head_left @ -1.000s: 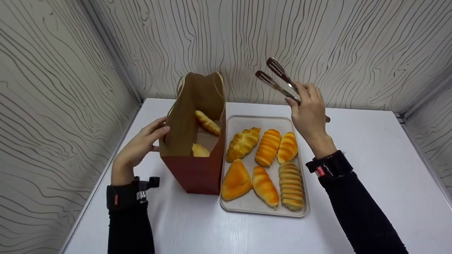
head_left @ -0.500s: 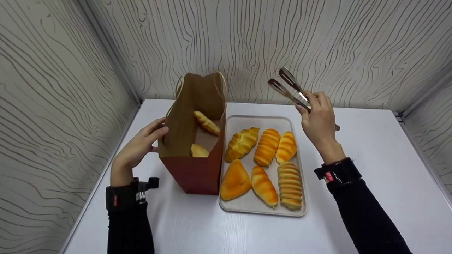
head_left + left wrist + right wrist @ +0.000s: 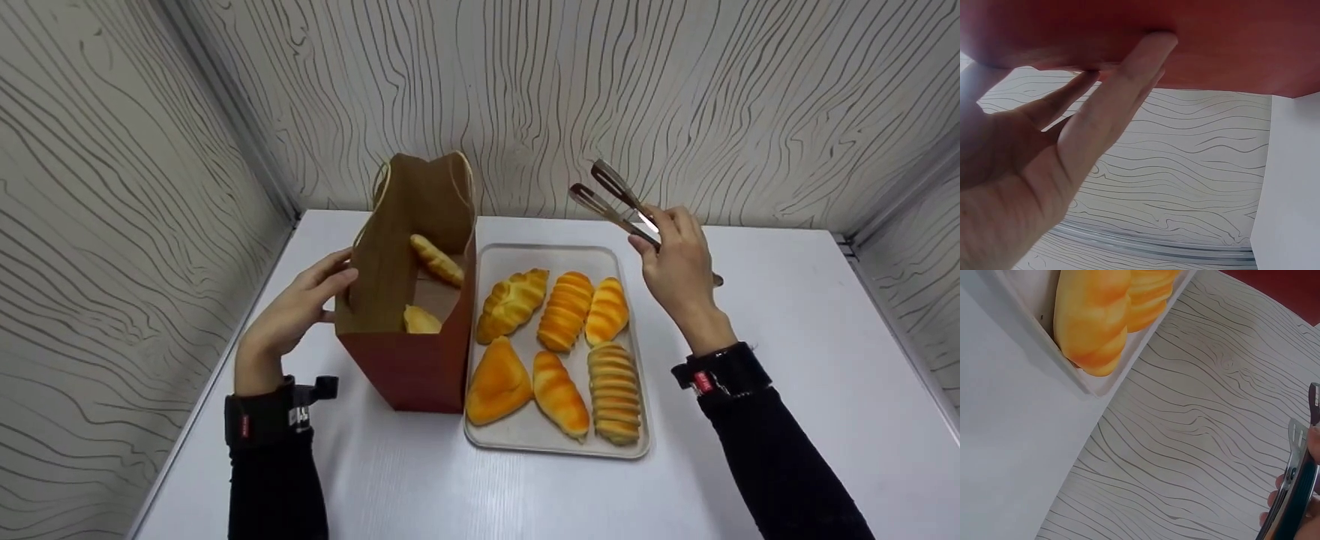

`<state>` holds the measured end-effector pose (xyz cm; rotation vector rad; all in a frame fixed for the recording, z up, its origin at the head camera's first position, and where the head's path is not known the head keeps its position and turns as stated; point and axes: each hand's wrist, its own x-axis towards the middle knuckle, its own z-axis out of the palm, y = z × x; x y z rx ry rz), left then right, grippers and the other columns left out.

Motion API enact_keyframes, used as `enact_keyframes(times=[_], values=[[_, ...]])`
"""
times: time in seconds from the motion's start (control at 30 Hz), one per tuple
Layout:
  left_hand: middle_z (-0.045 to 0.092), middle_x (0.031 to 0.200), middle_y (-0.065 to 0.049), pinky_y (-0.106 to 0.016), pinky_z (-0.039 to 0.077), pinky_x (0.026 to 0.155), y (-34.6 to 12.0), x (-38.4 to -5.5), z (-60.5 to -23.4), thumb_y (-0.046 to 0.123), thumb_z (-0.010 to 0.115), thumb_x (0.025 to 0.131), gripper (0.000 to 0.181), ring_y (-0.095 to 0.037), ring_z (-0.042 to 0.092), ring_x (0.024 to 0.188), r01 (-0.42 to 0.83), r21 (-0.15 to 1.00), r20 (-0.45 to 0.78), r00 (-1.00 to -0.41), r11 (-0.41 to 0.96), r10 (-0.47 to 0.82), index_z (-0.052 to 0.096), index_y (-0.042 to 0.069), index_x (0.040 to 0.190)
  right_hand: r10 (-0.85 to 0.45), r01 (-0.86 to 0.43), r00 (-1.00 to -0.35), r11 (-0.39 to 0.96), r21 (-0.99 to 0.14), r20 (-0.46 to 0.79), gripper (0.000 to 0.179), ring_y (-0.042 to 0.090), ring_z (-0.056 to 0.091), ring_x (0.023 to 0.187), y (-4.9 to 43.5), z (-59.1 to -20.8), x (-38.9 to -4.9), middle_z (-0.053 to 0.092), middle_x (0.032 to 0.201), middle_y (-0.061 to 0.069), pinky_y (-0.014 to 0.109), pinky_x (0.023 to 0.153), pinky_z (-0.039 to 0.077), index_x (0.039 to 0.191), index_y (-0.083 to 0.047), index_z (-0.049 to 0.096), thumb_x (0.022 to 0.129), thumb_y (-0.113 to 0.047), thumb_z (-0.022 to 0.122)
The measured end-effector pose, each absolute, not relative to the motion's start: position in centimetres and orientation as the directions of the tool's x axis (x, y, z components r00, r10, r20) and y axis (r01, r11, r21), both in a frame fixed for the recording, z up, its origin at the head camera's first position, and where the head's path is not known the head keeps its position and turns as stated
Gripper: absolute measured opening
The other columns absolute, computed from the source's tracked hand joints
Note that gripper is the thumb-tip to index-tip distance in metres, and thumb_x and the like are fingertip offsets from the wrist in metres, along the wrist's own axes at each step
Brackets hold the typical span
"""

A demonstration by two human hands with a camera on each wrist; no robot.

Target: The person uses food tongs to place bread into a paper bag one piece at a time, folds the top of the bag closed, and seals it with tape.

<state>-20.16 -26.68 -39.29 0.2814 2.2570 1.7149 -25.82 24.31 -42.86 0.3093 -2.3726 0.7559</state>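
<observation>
My right hand (image 3: 679,266) holds metal tongs (image 3: 616,206) in the air behind the tray's back right corner. The tongs' two slotted arms are spread with nothing between them; in the right wrist view the tongs (image 3: 1294,467) show at the right edge. With extended fingers, my left hand (image 3: 296,311) rests against the left side of a tall red paper bag (image 3: 405,371). The left wrist view shows the fingertips on the bag's red outer wall (image 3: 1224,50). Inside the bag lie a long bread roll (image 3: 435,259) and a partly hidden piece of bread (image 3: 421,321).
Right beside the bag, a pale tray (image 3: 551,444) bears several breads: a knobbly one (image 3: 514,304), a triangular one (image 3: 499,382), a ridged one (image 3: 615,394) and striped rolls (image 3: 566,311). A patterned wall (image 3: 525,97) rises behind the white table (image 3: 795,322).
My right hand has moved right and a little down with the tongs, away from above the tray's back. The left hand stays at the bag.
</observation>
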Motion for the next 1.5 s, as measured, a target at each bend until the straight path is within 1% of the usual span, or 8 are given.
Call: enact_keyframes(times=[0.3,0.53,0.67,0.77,0.87,1.2,1.5], values=[[0.03,0.165,-0.019,-0.068,0.041,0.107,-26.8,-20.1,-39.4,0.044,0.05,0.11,0.071,-0.041,0.035,0.148,-0.017,0.959,-0.111,-0.942,0.284,0.317,0.023,0.01,0.166,-0.075,-0.384,-0.807,0.82,-0.424,0.585,0.043,0.042,0.053,0.106,24.4,-43.4,-25.6,0.055,0.112,0.023,0.055,0.095,0.041,0.133,0.006,0.062,0.096,-0.011,0.075],[0.031,0.165,-0.019,-0.068,0.04,0.108,-26.7,-20.2,-39.4,0.042,0.05,0.11,0.07,-0.041,0.034,0.148,-0.028,0.965,-0.116,-0.937,0.26,0.328,0.023,0.01,0.166,-0.135,-0.392,-0.835,0.826,-0.404,0.533,0.043,0.041,0.053,0.108,24.4,-43.6,-25.4,0.057,0.114,0.022,0.055,0.098,0.041,0.134,0.005,0.062,0.096,-0.013,0.075],[0.031,0.165,-0.019,-0.067,0.042,0.107,-26.7,-20.2,-39.4,0.043,0.05,0.11,0.071,-0.041,0.035,0.148,-0.025,0.963,-0.116,-0.938,0.27,0.327,0.023,0.01,0.166,-0.201,-0.403,-0.86,0.83,-0.384,0.468,0.042,0.039,0.053,0.107,24.3,-43.6,-25.3,0.057,0.114,0.02,0.055,0.098,0.041,0.133,0.003,0.063,0.097,-0.014,0.075],[0.031,0.165,-0.019,-0.066,0.043,0.106,-26.7,-20.1,-39.3,0.042,0.05,0.11,0.07,-0.041,0.035,0.148,-0.021,0.961,-0.114,-0.939,0.276,0.324,0.023,0.01,0.166,-0.265,-0.417,-0.877,0.835,-0.359,0.401,0.041,0.037,0.053,0.105,24.2,-43.6,-25.3,0.057,0.113,0.018,0.054,0.095,0.041,0.134,0.002,0.063,0.098,-0.017,0.074],[0.032,0.164,-0.019,-0.066,0.043,0.106,-26.6,-20.1,-39.3,0.041,0.05,0.11,0.069,-0.041,0.035,0.148,-0.016,0.961,-0.11,-0.938,0.278,0.328,0.024,0.01,0.166,-0.303,-0.423,-0.886,0.838,-0.346,0.351,0.041,0.036,0.053,0.104,24.1,-43.7,-25.3,0.057,0.113,0.017,0.053,0.093,0.042,0.133,0.001,0.063,0.099,-0.019,0.073],[0.031,0.165,-0.019,-0.068,0.042,0.107,-26.7,-20.0,-39.3,0.043,0.05,0.11,0.069,-0.042,0.034,0.149,-0.003,0.959,-0.104,-0.936,0.285,0.337,0.024,0.011,0.166,-0.33,-0.415,-0.902,0.841,-0.347,0.279,0.042,0.037,0.054,0.104,24.1,-43.9,-25.5,0.058,0.113,0.017,0.054,0.091,0.043,0.133,0.004,0.063,0.1,-0.02,0.073],[0.033,0.164,-0.018,-0.067,0.042,0.107,-26.7,-20.0,-39.3,0.042,0.05,0.11,0.068,-0.04,0.037,0.147,-0.004,0.963,-0.099,-0.935,0.27,0.34,0.024,0.011,0.166,-0.332,-0.403,-0.911,0.845,-0.351,0.246,0.039,0.038,0.054,0.105,23.7,-44.2,-25.7,0.059,0.114,0.02,0.055,0.092,0.043,0.132,0.005,0.064,0.1,-0.017,0.072]])
